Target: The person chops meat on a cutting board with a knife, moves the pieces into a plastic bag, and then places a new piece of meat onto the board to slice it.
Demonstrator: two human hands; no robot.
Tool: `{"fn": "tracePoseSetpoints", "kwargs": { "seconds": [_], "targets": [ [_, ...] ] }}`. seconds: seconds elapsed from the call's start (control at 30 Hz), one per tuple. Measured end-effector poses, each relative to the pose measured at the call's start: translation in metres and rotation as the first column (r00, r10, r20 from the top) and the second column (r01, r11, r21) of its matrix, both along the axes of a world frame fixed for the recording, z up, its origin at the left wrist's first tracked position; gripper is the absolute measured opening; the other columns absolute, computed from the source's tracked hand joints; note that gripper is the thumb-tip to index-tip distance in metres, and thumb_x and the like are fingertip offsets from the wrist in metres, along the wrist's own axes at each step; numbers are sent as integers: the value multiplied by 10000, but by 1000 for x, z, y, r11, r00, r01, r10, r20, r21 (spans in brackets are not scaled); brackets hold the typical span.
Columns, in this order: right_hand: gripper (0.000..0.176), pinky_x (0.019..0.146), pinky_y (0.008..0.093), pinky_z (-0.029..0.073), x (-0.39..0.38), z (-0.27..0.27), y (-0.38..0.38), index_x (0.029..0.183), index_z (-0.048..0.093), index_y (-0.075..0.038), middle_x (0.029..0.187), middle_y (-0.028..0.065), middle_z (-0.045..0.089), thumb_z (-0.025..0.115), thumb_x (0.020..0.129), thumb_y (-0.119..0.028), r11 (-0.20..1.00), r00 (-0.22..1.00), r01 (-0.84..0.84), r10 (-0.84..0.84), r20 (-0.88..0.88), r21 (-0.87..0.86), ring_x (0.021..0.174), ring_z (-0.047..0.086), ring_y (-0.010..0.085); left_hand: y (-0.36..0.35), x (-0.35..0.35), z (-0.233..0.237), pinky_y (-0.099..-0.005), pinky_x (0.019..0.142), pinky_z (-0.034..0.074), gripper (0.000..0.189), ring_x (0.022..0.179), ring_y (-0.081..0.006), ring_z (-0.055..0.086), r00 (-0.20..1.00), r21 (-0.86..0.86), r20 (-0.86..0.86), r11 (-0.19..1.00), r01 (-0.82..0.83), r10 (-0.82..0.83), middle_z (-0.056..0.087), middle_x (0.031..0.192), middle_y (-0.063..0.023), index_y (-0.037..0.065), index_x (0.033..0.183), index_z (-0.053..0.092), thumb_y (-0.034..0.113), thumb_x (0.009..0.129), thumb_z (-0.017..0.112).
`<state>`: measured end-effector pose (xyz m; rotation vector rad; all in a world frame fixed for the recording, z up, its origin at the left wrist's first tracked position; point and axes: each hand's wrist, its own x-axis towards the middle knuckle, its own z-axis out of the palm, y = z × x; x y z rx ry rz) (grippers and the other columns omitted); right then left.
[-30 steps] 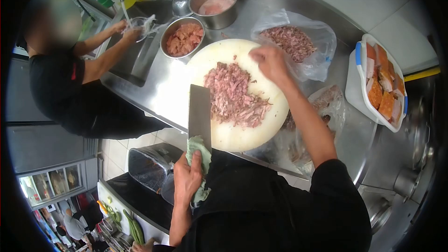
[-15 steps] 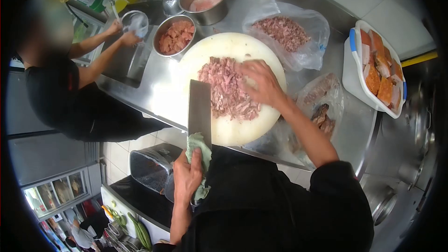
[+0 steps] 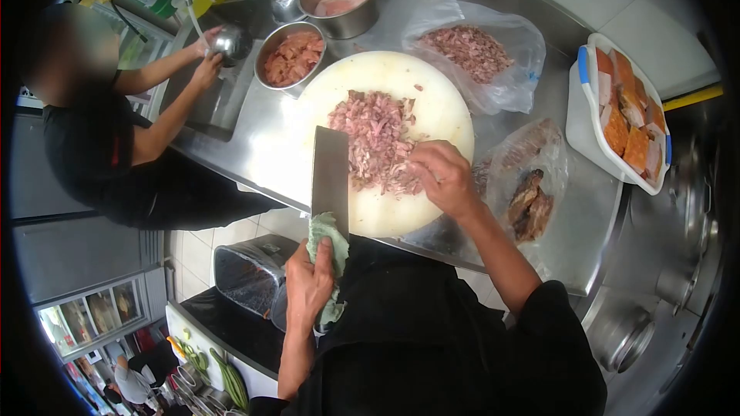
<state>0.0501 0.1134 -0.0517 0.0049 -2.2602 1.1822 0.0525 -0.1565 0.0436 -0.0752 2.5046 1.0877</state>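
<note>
My left hand [image 3: 308,281] is closed around the cloth-wrapped handle of a cleaver [image 3: 330,173]. The green cloth [image 3: 331,304] hangs down past my fingers, and the broad blade points away from me over the left side of a round white chopping board [image 3: 393,219]. A heap of chopped pinkish meat [image 3: 374,127] lies in the middle of the board. At the heap's right edge is my right hand [image 3: 445,177], its fingers curled and pinched together by the small pieces. What sits between those fingertips is hidden.
Behind the board stand a steel bowl of meat pieces [image 3: 294,60] and a larger steel pot [image 3: 339,19]. A plastic bag of chopped meat [image 3: 470,58], another bag [image 3: 532,192] and a white basin of browned meat [image 3: 617,150] lie rightward. A co-worker [image 3: 100,139] handles a bowl [image 3: 231,45] at the sink.
My right hand has drawn down and nearer from the heap's upper right, its spread fingers now curled together. The cleaver barely moved. The co-worker's bowl has been turned.
</note>
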Motion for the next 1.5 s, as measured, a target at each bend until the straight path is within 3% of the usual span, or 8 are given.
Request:
{"fn": "tracePoseSetpoints", "kwargs": {
  "seconds": [0.33, 0.53, 0.6, 0.7, 0.8, 1.0, 1.1, 1.5],
  "targets": [
    [125, 843, 400, 502, -7, -20, -6, 929, 740, -42, 999, 96, 675, 750, 808, -73, 991, 998, 11, -20, 66, 136, 967, 606, 295, 3, 3, -2, -389, 679, 512, 392, 689, -254, 654, 1000, 0, -2, 1000, 24, -24, 677, 756, -194, -49, 1085, 676, 320, 1022, 557],
    [219, 924, 431, 484, -59, -28, 23, 1050, 721, -17, 1078, 155, 666, 702, 835, -58, 961, 960, 273, -275, 51, 40, 1036, 597, 343, 5, 2, -3, -398, 690, 512, 416, 695, -263, 654, 998, -2, 24, 999, 51, -51, 675, 759, -201, -48, 1090, 676, 343, 1020, 552],
    [248, 935, 453, 484, -85, -36, 39, 1090, 697, 23, 1100, 181, 672, 655, 851, -27, 916, 963, 269, -247, -109, 297, 1060, 592, 371, 8, 0, 1, -402, 698, 512, 429, 695, -272, 653, 997, -44, 45, 997, 67, -65, 675, 762, -205, -48, 1097, 674, 354, 1019, 550],
    [230, 937, 462, 483, -87, -51, 51, 1077, 685, 52, 1127, 199, 679, 616, 869, -19, 925, 996, 83, -90, 3, 371, 1070, 588, 382, 10, 1, 3, -408, 706, 513, 429, 699, -284, 660, 998, -35, 28, 998, 55, -54, 675, 760, -214, -50, 1091, 672, 354, 1018, 548],
    [230, 937, 448, 479, -53, -27, 36, 1105, 677, 39, 1049, 213, 674, 621, 891, -23, 994, 945, -33, -3, 328, 103, 1061, 588, 397, 7, 3, 0, -426, 721, 515, 425, 727, -340, 683, 999, 6, -19, 999, 46, -45, 676, 774, -244, -51, 1094, 670, 349, 1013, 553],
    [256, 942, 432, 474, -16, -26, -20, 1095, 665, 19, 1045, 183, 638, 674, 858, -77, 975, 972, 163, -185, 142, 152, 1067, 578, 360, 13, -3, -1, -513, 722, 514, 412, 781, -512, 650, 995, -80, -2, 992, 99, -99, 659, 761, -298, -52, 971, 645, 348, 1008, 552],
    [251, 946, 436, 472, -14, -45, -38, 1094, 656, 10, 1067, 167, 612, 679, 850, -44, 919, 932, 333, -355, 71, 212, 1065, 573, 357, 38, -10, 1, -569, 702, 503, 400, 742, -535, 633, 972, -226, -29, 949, 221, -233, 644, 717, -306, -35, 893, 594, 346, 1008, 548],
    [198, 941, 444, 485, -15, -44, -38, 1044, 664, 11, 1075, 161, 650, 681, 851, -31, 932, 926, 357, -362, 112, 62, 1058, 591, 368, 76, -15, -14, -589, 654, 500, 327, 689, -544, 623, 910, -338, -15, 859, 385, -414, 618, 672, -337, -30, 920, 558, 286, 1003, 552]
  ]
}}
